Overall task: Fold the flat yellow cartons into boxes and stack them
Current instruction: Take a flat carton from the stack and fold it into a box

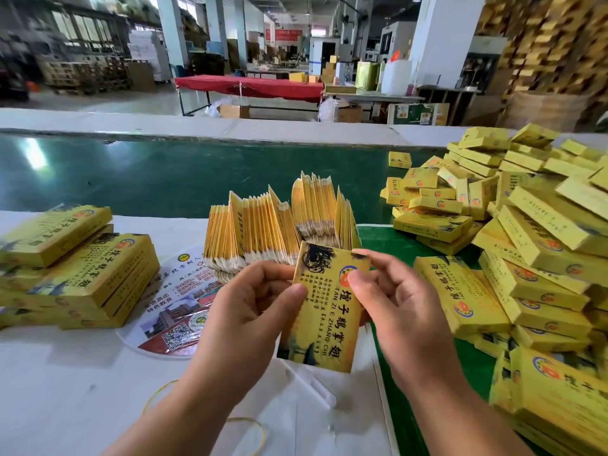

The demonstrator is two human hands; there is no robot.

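Head view shows a flat yellow carton [324,307], glossy card printed with black ink art and characters, held upright above the white tabletop [65,373], pinched at its left edge by the left hand [250,311] and top right corner by the right hand [394,307], before fanned flat cartons [273,232].

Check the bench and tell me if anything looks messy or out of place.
The folded boxes on the right lie in a loose jumble at all angles, unlike the neater stack of boxes on the left. A yellow rubber band lies loose on the white table. The carton held by both hands looks undamaged.
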